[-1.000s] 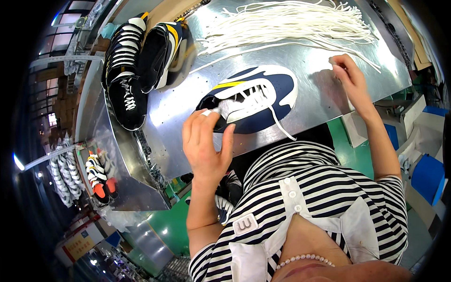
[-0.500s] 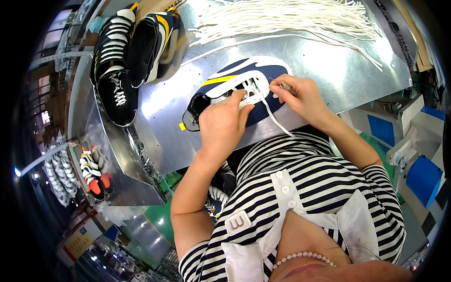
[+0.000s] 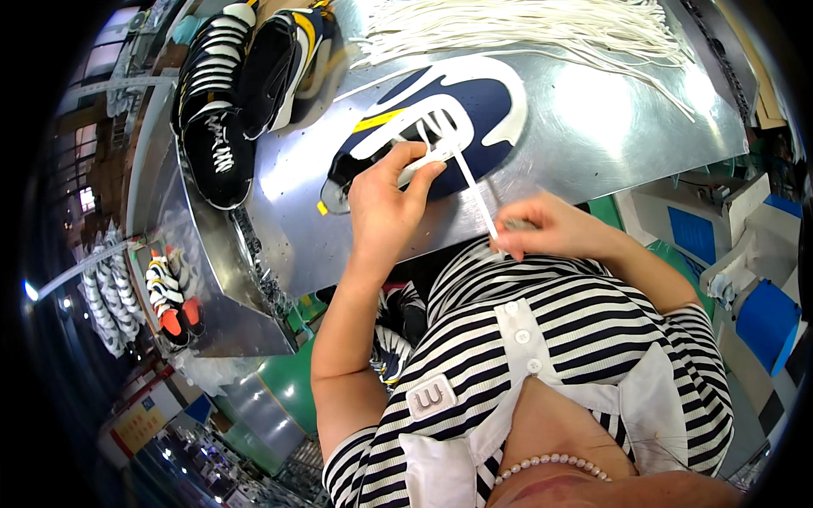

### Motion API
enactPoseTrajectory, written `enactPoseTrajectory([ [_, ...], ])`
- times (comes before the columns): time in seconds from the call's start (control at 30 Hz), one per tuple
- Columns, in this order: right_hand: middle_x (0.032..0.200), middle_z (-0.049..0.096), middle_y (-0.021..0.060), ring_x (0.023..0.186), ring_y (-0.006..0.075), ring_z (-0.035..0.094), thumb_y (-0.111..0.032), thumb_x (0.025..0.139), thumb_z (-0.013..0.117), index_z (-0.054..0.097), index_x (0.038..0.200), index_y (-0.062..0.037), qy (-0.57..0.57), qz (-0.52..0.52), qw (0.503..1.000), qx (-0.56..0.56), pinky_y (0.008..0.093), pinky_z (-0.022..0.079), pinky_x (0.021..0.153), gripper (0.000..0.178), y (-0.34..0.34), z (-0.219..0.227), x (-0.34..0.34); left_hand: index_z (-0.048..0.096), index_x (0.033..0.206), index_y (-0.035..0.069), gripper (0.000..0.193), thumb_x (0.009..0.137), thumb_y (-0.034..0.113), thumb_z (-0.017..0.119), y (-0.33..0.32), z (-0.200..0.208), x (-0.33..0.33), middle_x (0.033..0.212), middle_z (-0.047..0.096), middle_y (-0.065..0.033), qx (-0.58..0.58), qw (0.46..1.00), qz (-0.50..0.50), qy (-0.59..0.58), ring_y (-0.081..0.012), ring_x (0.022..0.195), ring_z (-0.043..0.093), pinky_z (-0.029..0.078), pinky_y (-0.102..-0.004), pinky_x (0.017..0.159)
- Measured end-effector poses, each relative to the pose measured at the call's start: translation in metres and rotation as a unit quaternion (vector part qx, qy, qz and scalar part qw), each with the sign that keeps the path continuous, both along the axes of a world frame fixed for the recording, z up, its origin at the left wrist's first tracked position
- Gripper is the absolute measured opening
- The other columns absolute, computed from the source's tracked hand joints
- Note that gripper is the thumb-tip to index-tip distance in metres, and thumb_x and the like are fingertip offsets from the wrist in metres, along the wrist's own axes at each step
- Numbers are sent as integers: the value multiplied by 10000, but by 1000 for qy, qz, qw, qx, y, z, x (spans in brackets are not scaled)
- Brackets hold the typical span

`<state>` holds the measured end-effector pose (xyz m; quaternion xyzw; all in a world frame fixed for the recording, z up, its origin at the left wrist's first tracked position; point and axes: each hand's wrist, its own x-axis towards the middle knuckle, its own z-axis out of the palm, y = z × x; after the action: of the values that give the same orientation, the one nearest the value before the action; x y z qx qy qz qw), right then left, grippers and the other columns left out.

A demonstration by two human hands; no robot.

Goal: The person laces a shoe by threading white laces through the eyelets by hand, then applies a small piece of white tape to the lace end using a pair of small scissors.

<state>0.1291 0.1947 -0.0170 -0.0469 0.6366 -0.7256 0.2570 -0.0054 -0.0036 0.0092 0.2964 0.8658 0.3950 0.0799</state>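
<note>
A navy and white shoe upper (image 3: 506, 127) with a yellow stripe lies on the metal table in front of me. My left hand (image 3: 385, 199) pinches the near edge of its white eyelet band between thumb and fingers. From the eyelets a white shoelace (image 3: 474, 190) runs taut toward me. Its free end is in the closed fingers of my right hand (image 3: 546, 227), beside the table's front edge. A small greyish tool (image 3: 519, 224), blurred, also sits in that hand; its tip cannot be made out.
A bundle of white laces (image 3: 525, 30) covers the table's far side. Laced dark sneakers (image 3: 218, 157) stand at its left end. On the metal table (image 3: 593, 169) one loose lace lies behind the upper. White and blue boxes (image 3: 690, 233) are off to the right.
My right hand has moved from the eyelets toward my body, drawing the shoelace straight. The shoe upper has shifted slightly away from me, with my left hand still on it.
</note>
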Motion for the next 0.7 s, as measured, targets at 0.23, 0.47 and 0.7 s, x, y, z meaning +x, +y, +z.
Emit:
enactPoseTrajectory([
  [0.23,877,610,-4,823,78,546,-160,920,644,627,968,-40,91,-155,984,-1,233,433,741,130,-2,30,-14,681,1031,69,275,854,279,694,7,-3,8,898,693,-167,-110,994,-23,-7,-338,809,667,516,-387,720],
  [0.47,835,591,-39,764,18,485,-114,904,666,641,1008,-33,176,-313,929,93,186,388,669,135,-6,-9,-63,655,1065,32,276,845,196,677,3,-7,-3,904,699,-160,-42,989,-68,-127,-274,787,679,514,-340,748],
  [0.7,743,623,30,655,91,517,-127,876,683,635,957,-35,199,-373,900,107,250,427,599,132,-22,-19,-69,675,1013,54,341,775,284,759,7,-3,4,902,712,-142,-78,990,-23,-117,-263,822,699,521,-341,744],
])
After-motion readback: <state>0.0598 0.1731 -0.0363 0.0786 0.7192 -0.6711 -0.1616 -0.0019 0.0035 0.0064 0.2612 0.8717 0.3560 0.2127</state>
